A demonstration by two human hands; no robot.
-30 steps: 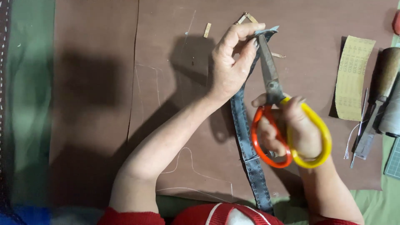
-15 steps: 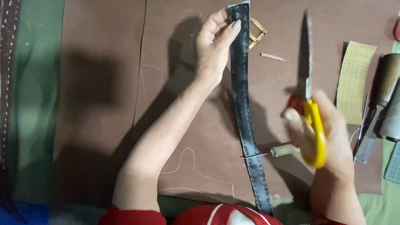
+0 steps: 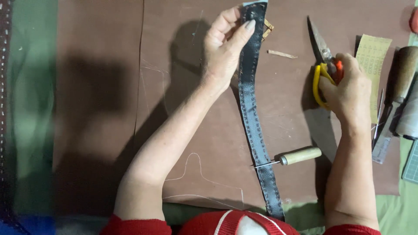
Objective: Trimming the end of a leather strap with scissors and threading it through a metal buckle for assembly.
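My left hand (image 3: 224,45) pinches the far end of a long dark stitched leather strap (image 3: 252,117) that runs down the brown leather sheet (image 3: 183,109) toward me. My right hand (image 3: 346,89) grips a pair of scissors (image 3: 324,58) with yellow and orange handles, blades closed and pointing away from me, to the right of the strap. An awl with a pale wooden handle (image 3: 298,156) lies across the strap's lower part, its metal tip touching the strap.
A small leather offcut (image 3: 282,54) lies near the strap's top. At the right edge lie a tan perforated card (image 3: 374,65), a wooden-handled tool (image 3: 402,72) and a metal ruler (image 3: 383,139). Green cloth (image 3: 28,117) covers the left side.
My left hand pulled the strap out straight and held its top end. My right hand carried the scissors off the strap to the right and lowered them toward the sheet.
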